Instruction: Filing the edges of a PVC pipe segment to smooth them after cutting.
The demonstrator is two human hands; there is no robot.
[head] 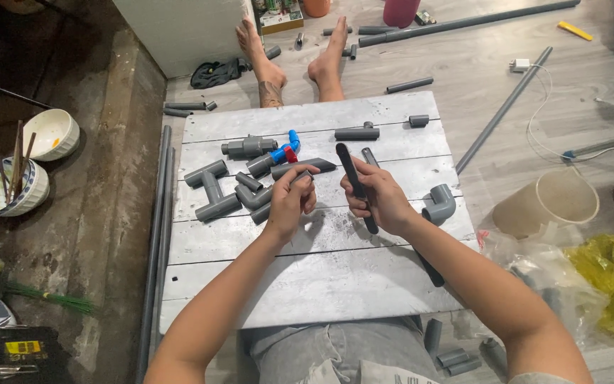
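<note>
Taking the grey plank board (307,277) as landmark: its near half, toward the person's lap, lies bare, and a hand could cross there freely. Its far left part is crowded with grey pipe fittings (211,190) and a blue-handled valve (284,150), and a grey elbow (438,204) sits at its right edge. Long grey pipes (156,235) line the board's left side, while a cream bucket (548,200) stands just off its right.

**Your bench and its load**

Your grey plank bench (307,277) carries grey pipe fittings: a joined tee cluster (211,190), a valve piece (249,147), a blue-and-red fitting (286,149), an elbow (440,203), and short couplers (357,133) near its far edge.
</note>
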